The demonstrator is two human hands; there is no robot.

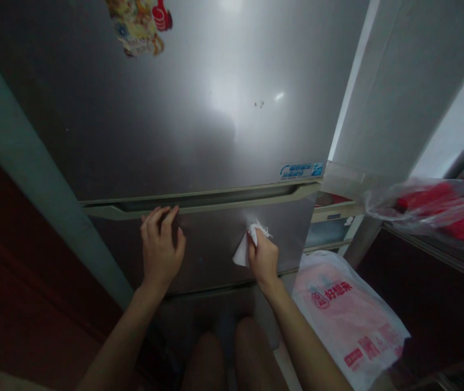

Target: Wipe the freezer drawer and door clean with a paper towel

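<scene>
In front of me stands a silver refrigerator (pixel 199 136) with a wide upper door and a lower drawer front (pixel 211 244). My left hand (pixel 160 241) rests near the drawer's top edge on the left, fingers spread, the tips at the recessed handle (pixel 215 200). Bunched in my right hand (pixel 264 252) is a white cloth (pixel 242 252), possibly a paper wipe, held against the right part of the drawer front. Part of it is hidden by my fingers.
A white plastic bag (pixel 349 320) with red print stands at the lower right. Red items in clear plastic (pixel 439 203) jut in from the right. A food-picture sticker (pixel 136 27) and a blue label (pixel 302 170) are on the upper door. My knees (pixel 209 361) are below.
</scene>
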